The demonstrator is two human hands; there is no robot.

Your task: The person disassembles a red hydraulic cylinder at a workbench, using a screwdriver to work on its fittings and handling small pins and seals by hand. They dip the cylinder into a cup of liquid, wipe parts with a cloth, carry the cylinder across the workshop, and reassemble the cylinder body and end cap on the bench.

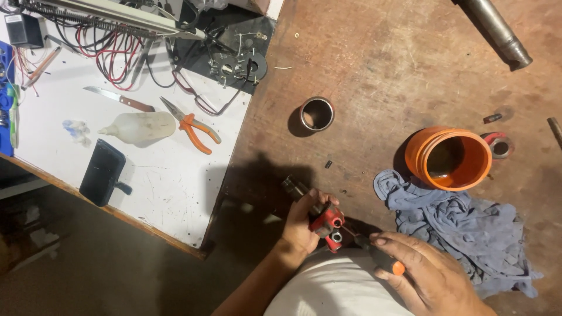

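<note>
My left hand (pixel 301 222) grips a small red metal part (pixel 328 222) with a dark cylindrical end (pixel 293 187), held just above the brown workbench (pixel 380 70) near its front edge. My right hand (pixel 424 275) holds a screwdriver with an orange-tipped handle (pixel 398 268); its thin shaft (pixel 351 233) points left into the red part. Both hands are close together over my white shirt.
A grey rag (pixel 462 225) lies right of the hands, an orange plastic cup (pixel 451 158) behind it, a metal ring (pixel 317 113) farther back. On the white board (pixel 175 175) at left lie orange-handled pliers (pixel 196 130), a knife (pixel 117 98), a plastic bottle (pixel 140 126), a black phone-like block (pixel 102 171), wires.
</note>
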